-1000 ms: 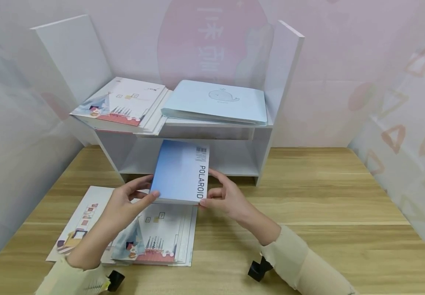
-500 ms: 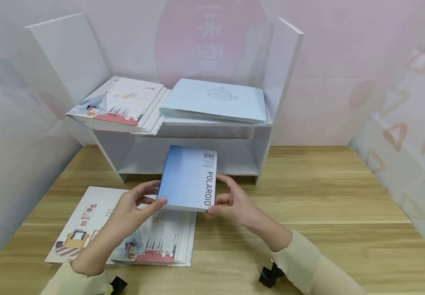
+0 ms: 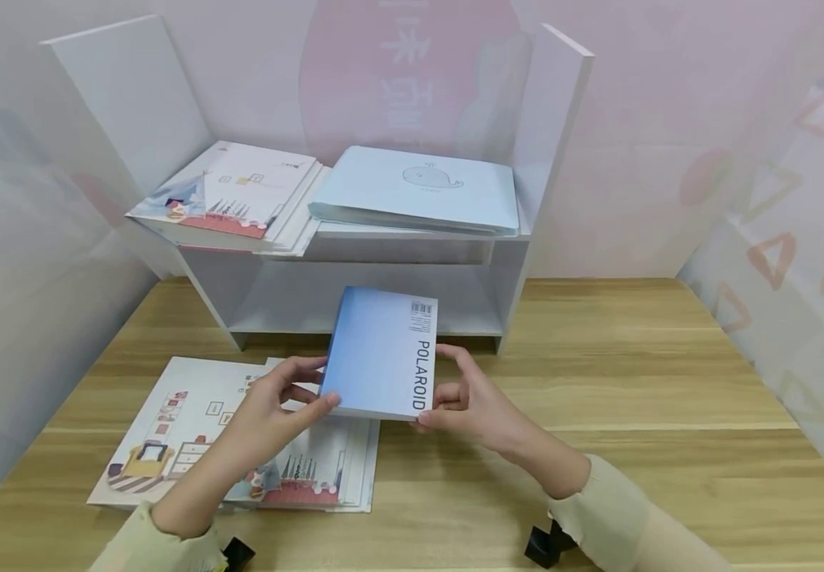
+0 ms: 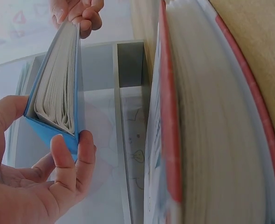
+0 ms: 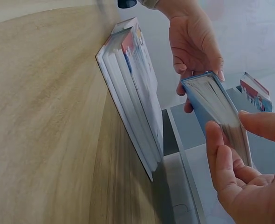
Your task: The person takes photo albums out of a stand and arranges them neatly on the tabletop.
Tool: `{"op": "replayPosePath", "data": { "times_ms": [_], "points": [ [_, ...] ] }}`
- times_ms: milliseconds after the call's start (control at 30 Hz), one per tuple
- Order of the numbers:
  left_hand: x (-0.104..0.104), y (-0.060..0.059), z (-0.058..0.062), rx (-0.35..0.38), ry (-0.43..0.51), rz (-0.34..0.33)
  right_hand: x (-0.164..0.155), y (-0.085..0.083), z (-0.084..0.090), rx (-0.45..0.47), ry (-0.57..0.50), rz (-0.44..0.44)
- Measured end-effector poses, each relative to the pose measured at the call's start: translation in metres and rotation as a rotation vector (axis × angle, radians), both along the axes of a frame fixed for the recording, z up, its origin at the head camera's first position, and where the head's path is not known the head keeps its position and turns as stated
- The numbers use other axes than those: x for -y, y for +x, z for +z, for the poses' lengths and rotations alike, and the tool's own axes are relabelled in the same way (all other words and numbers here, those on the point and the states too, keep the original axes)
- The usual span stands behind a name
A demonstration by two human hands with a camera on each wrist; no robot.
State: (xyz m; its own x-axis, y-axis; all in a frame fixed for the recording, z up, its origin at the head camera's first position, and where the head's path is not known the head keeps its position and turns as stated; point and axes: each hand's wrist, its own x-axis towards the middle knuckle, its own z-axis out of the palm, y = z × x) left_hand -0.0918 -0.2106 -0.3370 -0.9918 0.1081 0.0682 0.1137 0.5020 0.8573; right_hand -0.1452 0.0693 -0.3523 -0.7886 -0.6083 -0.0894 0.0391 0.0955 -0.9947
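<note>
Both hands hold a blue Polaroid book (image 3: 385,353) off the wooden surface (image 3: 633,381), just before the white shelf (image 3: 512,270). The left hand (image 3: 276,405) pinches its left edge, and the right hand (image 3: 465,397) curls fingers round its right edge. Below lie picture books (image 3: 240,445).

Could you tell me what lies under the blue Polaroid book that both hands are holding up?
Under the blue Polaroid book lie the right edge of the illustrated books and the wooden table; the patch directly beneath the cover is hidden.
</note>
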Motion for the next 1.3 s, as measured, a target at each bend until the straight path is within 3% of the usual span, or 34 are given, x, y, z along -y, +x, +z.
{"op": "replayPosePath", "data": {
  "times_ms": [800,1300],
  "points": [
    [-0.016,0.009,-0.013,0.079,0.105,-0.112,-0.029,0.022,-0.006,-0.051,0.044,0.035],
    [-0.028,0.014,-0.019,0.113,0.067,-0.167,-0.045,0.032,-0.012,-0.030,0.040,0.064]
  ]
}}
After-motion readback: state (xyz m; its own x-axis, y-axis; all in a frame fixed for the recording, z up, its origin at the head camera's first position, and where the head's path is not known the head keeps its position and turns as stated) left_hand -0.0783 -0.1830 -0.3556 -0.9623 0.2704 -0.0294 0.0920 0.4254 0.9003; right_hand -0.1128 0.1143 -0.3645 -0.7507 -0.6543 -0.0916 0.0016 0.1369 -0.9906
